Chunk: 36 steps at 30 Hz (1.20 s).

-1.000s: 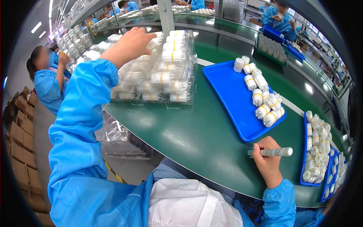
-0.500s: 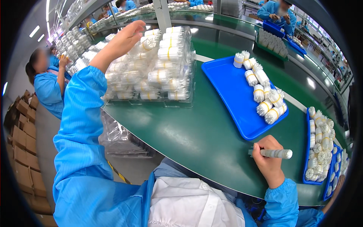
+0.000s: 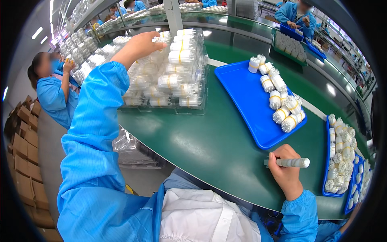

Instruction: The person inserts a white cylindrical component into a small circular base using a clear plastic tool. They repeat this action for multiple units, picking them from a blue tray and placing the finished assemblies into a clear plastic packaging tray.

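Observation:
My left hand (image 3: pixel 142 47) reaches over the top of a stack of clear plastic trays (image 3: pixel 203 86). Its fingers are apart at a white bundle (image 3: pixel 163 37) on the upper layer; I cannot make out a hold on it. White cylindrical parts tied with yellow bands (image 3: pixel 179 57) fill these trays. Lower right, my right hand (image 3: pixel 285 166) is closed round a thick pale pen-shaped tool (image 3: pixel 296 162), held above the green table. Just beyond that hand lies a blue tray (image 3: pixel 246 99), with several banded white bundles (image 3: pixel 278 82) along its right side.
Another blue tray (image 3: pixel 325 177) heaped with white parts stands at the right edge of the green table (image 3: pixel 189 141). A metal post (image 3: pixel 172 18) rises behind the stack. Cardboard boxes (image 3: pixel 26 147) line the floor at left. Co-workers in blue (image 3: pixel 52 90) sit at left and far right.
My left hand has moved right and down onto the top bundles, its forearm swinging right with it. My right hand with the pen-shaped tool has hardly moved.

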### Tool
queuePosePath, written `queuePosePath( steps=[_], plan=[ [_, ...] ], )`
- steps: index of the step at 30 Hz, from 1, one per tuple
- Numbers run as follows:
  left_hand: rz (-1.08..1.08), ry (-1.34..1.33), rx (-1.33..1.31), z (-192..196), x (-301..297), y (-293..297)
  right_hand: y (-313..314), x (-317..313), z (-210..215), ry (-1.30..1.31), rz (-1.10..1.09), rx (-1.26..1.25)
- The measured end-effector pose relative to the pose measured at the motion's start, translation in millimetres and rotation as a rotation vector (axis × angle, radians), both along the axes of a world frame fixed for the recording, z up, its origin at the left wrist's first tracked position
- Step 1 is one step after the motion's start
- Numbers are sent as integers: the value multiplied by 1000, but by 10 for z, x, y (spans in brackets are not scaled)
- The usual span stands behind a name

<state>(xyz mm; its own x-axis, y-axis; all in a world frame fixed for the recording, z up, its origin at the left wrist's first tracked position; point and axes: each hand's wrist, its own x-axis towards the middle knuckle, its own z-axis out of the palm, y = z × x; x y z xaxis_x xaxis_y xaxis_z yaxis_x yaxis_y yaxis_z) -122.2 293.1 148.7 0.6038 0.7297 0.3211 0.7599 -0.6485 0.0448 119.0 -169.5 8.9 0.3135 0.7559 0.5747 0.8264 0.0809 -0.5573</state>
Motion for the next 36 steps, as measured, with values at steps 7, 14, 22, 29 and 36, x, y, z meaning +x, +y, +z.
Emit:
queuePosePath(
  steps=[7, 14, 22, 29, 36],
  plan=[
    [-98, -80, -275, 258, -305, -394, -15, -15, 8, -2, 2, -5],
    [-16, -305, -60, 57, -304, 24, 11, -16, -22, -12, 2, -15],
    [13, -160, -126, 1, 114, -12, -5, 27, -12, 7, -26, -8],
    [-86, -267, -154, -122, 12, 68, 11, 4, -15, 8, 3, -12],
    [-380, 220, 608, -240, -338, 568, 28, 11, 15, -24, 53, -3]
  ],
)
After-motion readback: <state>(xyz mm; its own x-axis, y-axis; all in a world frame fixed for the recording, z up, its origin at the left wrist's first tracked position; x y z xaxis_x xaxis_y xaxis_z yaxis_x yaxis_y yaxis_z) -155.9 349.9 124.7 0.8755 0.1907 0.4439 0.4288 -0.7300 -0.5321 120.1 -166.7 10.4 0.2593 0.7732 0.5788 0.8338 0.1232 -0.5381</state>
